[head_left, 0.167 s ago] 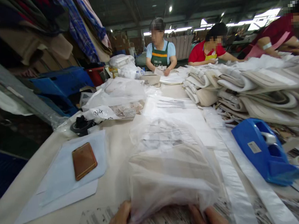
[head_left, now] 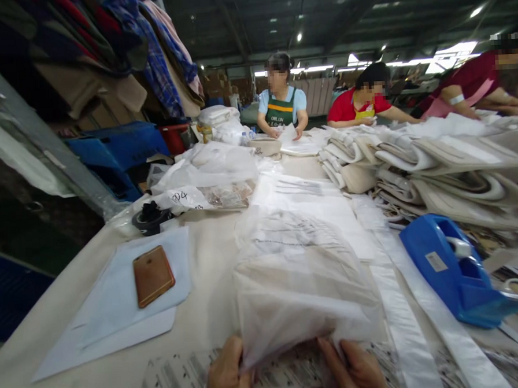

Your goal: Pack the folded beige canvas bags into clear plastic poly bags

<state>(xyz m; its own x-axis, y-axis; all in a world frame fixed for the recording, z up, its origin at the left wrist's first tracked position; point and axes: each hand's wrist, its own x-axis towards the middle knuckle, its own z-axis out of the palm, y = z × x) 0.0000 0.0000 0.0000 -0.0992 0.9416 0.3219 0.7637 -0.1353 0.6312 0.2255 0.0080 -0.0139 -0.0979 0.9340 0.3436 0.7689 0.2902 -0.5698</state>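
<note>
A clear plastic bag (head_left: 302, 284) with a folded cream cloth item inside lies on the table in front of me. My left hand (head_left: 227, 375) pinches the bag's near left edge, fingers closed on the plastic. My right hand (head_left: 355, 371) grips the near right edge with its fingers curled over the film. Under both hands lie printed sheets with barcodes (head_left: 182, 377). More clear bags and printed papers (head_left: 305, 194) stretch away behind the held bag.
A phone in a brown case (head_left: 153, 275) rests on white paper at left. A blue tape dispenser (head_left: 456, 270) sits at right, beside stacks of folded cream bags (head_left: 435, 161). Three other people work at the far end. Blue crates (head_left: 117, 146) and hanging clothes stand at left.
Both hands have come further into view at the bottom, and the bag's near edge is lifted a little. The view has shifted slightly right and down.
</note>
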